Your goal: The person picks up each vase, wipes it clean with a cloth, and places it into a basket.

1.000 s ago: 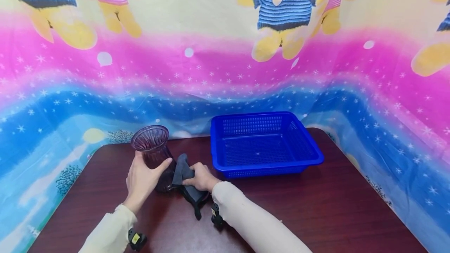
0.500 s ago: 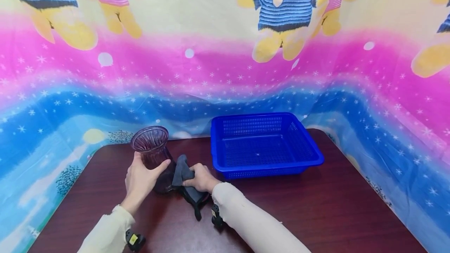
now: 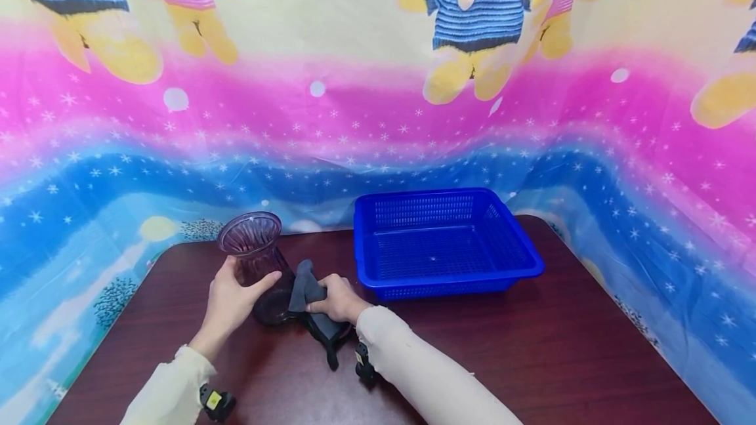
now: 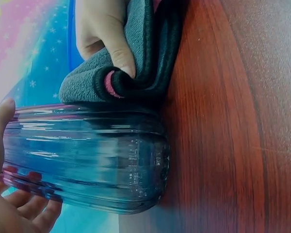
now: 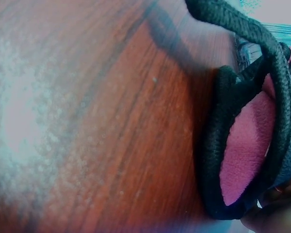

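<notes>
Left hand [image 3: 227, 300] grasps vase [image 3: 260, 261], right hand [image 3: 338, 298] clutches cloth [image 3: 307, 290]; wooden table [image 3: 531, 346].

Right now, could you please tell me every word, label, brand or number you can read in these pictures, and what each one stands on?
None: no readable text anywhere.
Ribbed purple glass vase, held by the left hand: no label.
Grey cloth with pink lining, gripped by the right hand: no tag visible.
Blue plastic mesh basket: no marking.
Yellow patch on the wrist camera: too small to read.
</notes>
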Demonstrator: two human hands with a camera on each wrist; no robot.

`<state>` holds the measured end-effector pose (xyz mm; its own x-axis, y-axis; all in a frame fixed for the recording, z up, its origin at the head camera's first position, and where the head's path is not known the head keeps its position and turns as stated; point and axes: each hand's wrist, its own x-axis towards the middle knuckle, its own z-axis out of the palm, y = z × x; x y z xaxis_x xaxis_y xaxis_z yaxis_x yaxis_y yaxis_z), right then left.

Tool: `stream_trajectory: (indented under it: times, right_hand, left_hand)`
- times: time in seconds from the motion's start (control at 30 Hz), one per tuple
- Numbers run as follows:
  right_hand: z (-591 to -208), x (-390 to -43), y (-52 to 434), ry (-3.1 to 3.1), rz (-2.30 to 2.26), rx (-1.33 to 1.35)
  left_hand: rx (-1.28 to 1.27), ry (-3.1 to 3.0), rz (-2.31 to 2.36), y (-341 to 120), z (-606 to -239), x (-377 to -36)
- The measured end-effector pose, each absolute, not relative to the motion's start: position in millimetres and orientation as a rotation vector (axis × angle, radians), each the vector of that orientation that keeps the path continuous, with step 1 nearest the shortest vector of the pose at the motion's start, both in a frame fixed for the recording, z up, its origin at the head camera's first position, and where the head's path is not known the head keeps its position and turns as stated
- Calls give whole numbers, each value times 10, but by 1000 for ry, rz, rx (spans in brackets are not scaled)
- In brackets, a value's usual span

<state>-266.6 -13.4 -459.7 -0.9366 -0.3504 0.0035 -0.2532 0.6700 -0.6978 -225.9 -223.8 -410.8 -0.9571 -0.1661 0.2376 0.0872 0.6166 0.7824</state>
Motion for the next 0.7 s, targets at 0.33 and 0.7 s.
stream_trajectory:
  times: [0.33,0.7]
  right_hand:
    - [-4609,-2685,-123,2750,-1101,-513]
    - [-4606,-2680,-123,2758,-1084,-539]
  left_hand:
    - [-102,-2633,-1267,-2345,-4075,-2296]
    - [-140,-2678,-1246,-2401,-4077,-2317]
